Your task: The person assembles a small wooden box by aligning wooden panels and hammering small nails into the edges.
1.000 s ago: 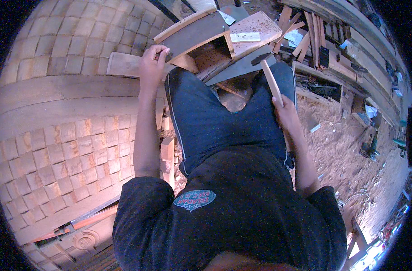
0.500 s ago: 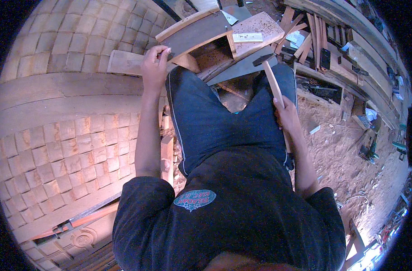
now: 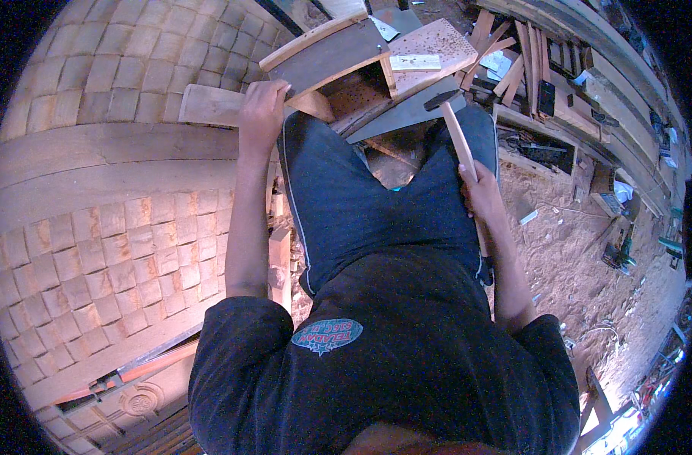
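Observation:
My right hand point(image 3: 480, 191) is wrapped round the pale wooden handle of a hammer point(image 3: 457, 136). The dark hammer head lies level with my right knee, at the far end of the handle. My left hand point(image 3: 261, 115) is at the near left corner of an open-fronted wooden box point(image 3: 325, 54) with a dark panel on top. Its fingers are curled together, and whatever they may hold is hidden. A light board point(image 3: 209, 105) sticks out to the left from behind that hand.
A slab with many small holes point(image 3: 437, 47) bears a short pale strip point(image 3: 416, 63), right of the box. A grey sheet point(image 3: 407, 114) lies before it. Wood offcuts point(image 3: 539, 68) and a dark phone-like object point(image 3: 546, 98) are at right. Woven-patterned panels point(image 3: 111, 265) fill the left.
My left hand has turned over at the box corner, so its fingertips no longer show and its back faces up. The right hand and the hammer have stayed still.

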